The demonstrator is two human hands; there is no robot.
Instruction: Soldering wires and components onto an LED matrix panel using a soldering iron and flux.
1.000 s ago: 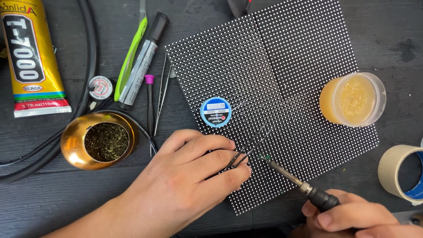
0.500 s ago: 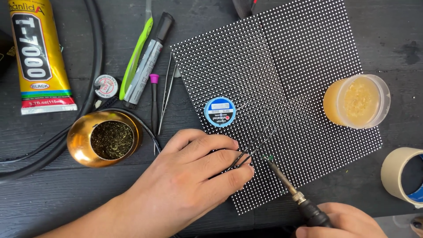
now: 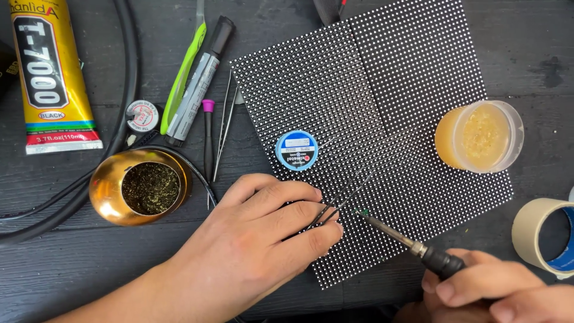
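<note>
Yellow glue tube (image 3: 51,78) (black label) lies top-left.

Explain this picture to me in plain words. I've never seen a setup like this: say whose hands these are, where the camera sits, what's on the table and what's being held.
The one view comes from a camera worn on a person's head, looking down at their own bare hands over a dark wooden table.

The left hand pinches thin tweezers in its grip. The right hand holds a soldering iron, its tip beside the tweezer points on a black dotted panel.

On the panel lie a small blue-and-white spool and a tub of yellowish paste. To the left are a gold bowl of wiry wool, a yellow glue tube, pen-like tools and black cables. A tape roll sits at the right edge.
</note>
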